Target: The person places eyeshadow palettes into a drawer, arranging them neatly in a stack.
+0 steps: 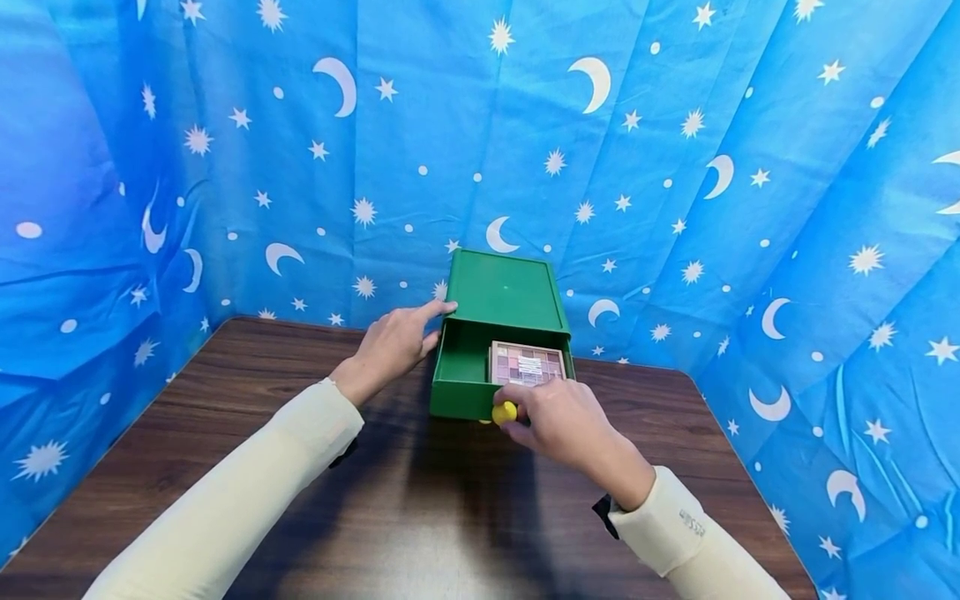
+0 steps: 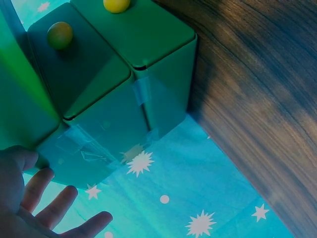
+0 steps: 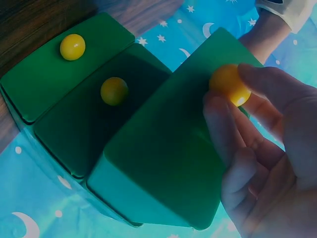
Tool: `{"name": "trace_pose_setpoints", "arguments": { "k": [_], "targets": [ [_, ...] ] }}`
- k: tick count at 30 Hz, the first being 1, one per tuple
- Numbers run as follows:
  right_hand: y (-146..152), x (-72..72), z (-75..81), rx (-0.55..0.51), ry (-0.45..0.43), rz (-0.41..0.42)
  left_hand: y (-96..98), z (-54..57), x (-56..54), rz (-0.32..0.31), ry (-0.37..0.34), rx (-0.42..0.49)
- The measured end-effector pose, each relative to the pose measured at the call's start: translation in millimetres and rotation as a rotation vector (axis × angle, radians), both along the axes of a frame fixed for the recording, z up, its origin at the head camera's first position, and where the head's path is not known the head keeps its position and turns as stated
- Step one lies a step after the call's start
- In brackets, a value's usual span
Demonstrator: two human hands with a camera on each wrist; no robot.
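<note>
A green drawer cabinet stands at the back of the table, its top drawer pulled out towards me. Inside the drawer's right part lies a makeup palette with rows of small coloured pans. My right hand pinches the drawer's round yellow knob between thumb and fingers. At the cabinet's upper left side, my left hand steadies it with fingertips at the edge. The left wrist view shows this hand's fingers spread and fairly straight.
Two lower drawers are shut below, with yellow knobs on their fronts. Clear tape runs along the cabinet's side. The dark wooden table extends in front, and blue cloth with stars and moons hangs behind.
</note>
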State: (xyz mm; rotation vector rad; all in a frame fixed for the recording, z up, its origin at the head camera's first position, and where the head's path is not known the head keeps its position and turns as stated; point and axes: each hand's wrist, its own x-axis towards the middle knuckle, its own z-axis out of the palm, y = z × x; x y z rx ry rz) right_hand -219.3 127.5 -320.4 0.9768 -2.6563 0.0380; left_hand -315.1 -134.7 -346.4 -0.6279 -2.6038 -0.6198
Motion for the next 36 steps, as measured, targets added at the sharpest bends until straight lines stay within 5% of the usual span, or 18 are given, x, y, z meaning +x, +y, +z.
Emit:
{"name": "trace_pose_setpoints", "arguments": {
  "k": [16, 36],
  "targets": [
    [-2, -31.5, -5.7, -0.155, -0.027, -0.033, -2.2, -1.4, -0.3, -0.004, 0.012, -0.010],
    [-11, -74.6, -15.8, -0.275, -0.006, -0.175, -0.4, -1.8, -1.5, -0.021, 0.055, -0.012]
  ]
}}
